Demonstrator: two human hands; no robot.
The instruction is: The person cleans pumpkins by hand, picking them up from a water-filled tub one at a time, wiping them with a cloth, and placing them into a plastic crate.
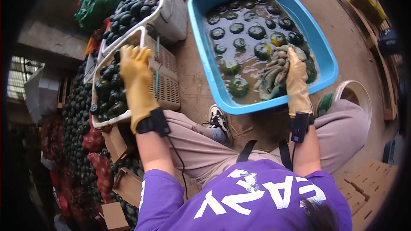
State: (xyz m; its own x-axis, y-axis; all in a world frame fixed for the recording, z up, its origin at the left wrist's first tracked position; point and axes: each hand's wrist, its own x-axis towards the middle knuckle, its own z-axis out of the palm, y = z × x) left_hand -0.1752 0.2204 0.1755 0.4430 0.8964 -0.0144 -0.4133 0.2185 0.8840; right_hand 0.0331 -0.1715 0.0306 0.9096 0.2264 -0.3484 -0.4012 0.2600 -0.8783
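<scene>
My left hand (138, 75), in a yellow rubber glove, is over the near white crate (99, 124) of dark green squashes (112, 86); its fingers are spread and nothing shows in them. My right hand (296, 75), gloved too, is closed on a wet grey-green cloth (274, 75) at the near right side of the blue tub (257, 108). Muddy water fills the tub, and several round green squashes (257, 32) float in it, one with a yellow patch.
Behind the near crate stands a white crate (173, 17) heaped with dark squashes. A green sack (105, 0) lies at the back left. More squashes and red net bags (102, 175) cover the left floor. A white bucket (364, 98) is by my right knee, a wooden pallet (368, 34) beyond.
</scene>
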